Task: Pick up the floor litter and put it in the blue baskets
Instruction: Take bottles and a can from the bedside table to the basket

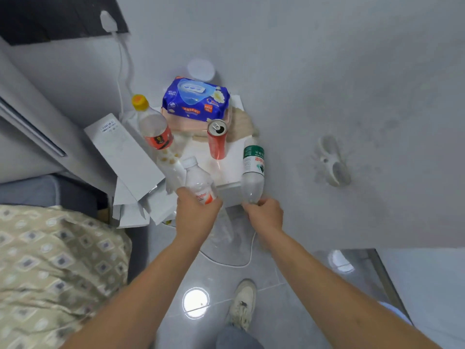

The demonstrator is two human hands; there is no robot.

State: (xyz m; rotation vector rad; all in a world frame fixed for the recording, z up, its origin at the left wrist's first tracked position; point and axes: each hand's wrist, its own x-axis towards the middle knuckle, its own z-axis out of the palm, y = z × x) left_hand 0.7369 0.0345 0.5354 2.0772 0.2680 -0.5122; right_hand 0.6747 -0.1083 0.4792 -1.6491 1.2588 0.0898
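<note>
Left hand gripping a small clear bottle, right hand fingers closed on green-labelled bottle, red can upright on white bench

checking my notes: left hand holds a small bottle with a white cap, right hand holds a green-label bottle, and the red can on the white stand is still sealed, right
Not quite: the red can is already open; the head view shows the dark hole in its top. The rest stands: the left hand holds the white-capped bottle, and the right hand holds the green-label bottle.
</note>
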